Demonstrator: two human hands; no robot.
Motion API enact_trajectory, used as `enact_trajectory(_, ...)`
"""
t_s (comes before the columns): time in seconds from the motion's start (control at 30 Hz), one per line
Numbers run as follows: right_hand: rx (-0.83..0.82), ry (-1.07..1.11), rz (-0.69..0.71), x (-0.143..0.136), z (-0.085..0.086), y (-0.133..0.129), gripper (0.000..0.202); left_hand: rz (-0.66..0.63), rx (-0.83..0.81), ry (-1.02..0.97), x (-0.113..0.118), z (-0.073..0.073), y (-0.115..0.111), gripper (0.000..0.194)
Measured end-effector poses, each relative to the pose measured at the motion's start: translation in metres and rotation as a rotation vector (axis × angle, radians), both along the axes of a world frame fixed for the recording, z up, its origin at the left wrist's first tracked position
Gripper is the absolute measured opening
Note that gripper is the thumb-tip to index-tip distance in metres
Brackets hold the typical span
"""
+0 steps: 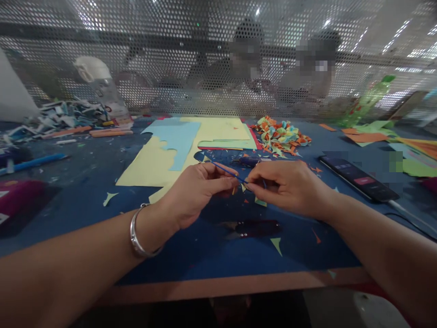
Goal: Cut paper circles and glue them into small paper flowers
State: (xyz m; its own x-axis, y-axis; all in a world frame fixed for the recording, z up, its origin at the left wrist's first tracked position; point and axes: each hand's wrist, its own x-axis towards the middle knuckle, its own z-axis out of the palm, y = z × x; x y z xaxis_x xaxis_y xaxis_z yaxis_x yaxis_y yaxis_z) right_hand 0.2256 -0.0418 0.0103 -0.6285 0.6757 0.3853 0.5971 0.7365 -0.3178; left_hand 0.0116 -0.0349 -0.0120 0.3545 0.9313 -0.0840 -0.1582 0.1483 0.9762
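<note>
A thin blue strip (pixel 223 169) runs between my two hands above the blue table. My left hand (pixel 205 186), with a silver bracelet at the wrist, pinches it between thumb and fingers. The strip's right end is at the fingertips of my right hand (pixel 282 184), which are pressed together on it. A small yellow bit shows under my left fingertips. Below the hands lie dark-handled thread snips (pixel 257 228), and behind them a dark pen-like tool (pixel 249 161). Yellow sheets (pixel 139 166) and a cut light blue sheet (pixel 184 145) lie beyond my left hand.
Colourful scraps (pixel 282 135) are piled behind my right hand. A phone (pixel 358 178) with a cable lies at the right, near a green bottle (pixel 370 100). At the left are a clear bottle (pixel 111 98), a pile of pale pieces (pixel 64 116) and a magenta object (pixel 20 198). A perforated screen stands behind.
</note>
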Motion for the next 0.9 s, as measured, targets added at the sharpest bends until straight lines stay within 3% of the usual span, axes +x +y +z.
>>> enact_trajectory(0.13,-0.032,-0.009,0.016,0.0034,-0.0008,-0.0001,0.007,-0.057,-0.058,-0.005,-0.0013,0.0037,-0.0011,0.016)
enact_trajectory(0.27,-0.027,0.007,0.055,0.0025,-0.0005,-0.0018,0.009,-0.048,-0.075,-0.012,-0.001,0.0055,-0.0021,0.029)
enact_trajectory(0.9,-0.025,0.03,0.094,0.0054,-0.0026,-0.0025,0.007,-0.216,0.119,0.163,-0.0064,0.007,0.0071,0.014)
